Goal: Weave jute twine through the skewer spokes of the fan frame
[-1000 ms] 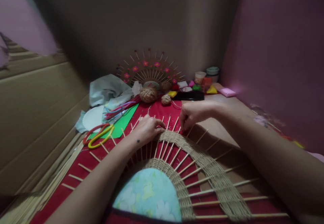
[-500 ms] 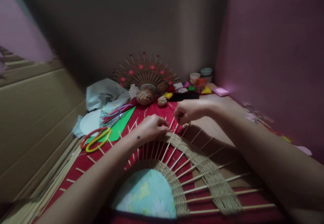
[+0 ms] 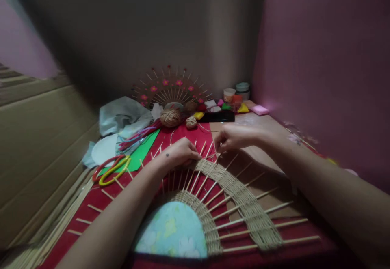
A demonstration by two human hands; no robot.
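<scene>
The right hand (image 3: 224,141) pinches one strand (image 3: 209,156); the left hand (image 3: 184,152) touches one fan (image 3: 203,212) with two woven bands (image 3: 239,191), its grip unclear.

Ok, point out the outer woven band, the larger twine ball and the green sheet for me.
Outer woven band (image 3: 236,190): head view, on the middle of its weave.
Larger twine ball (image 3: 170,117): head view, on its front.
Green sheet (image 3: 141,152): head view, on its uncovered part.
</scene>
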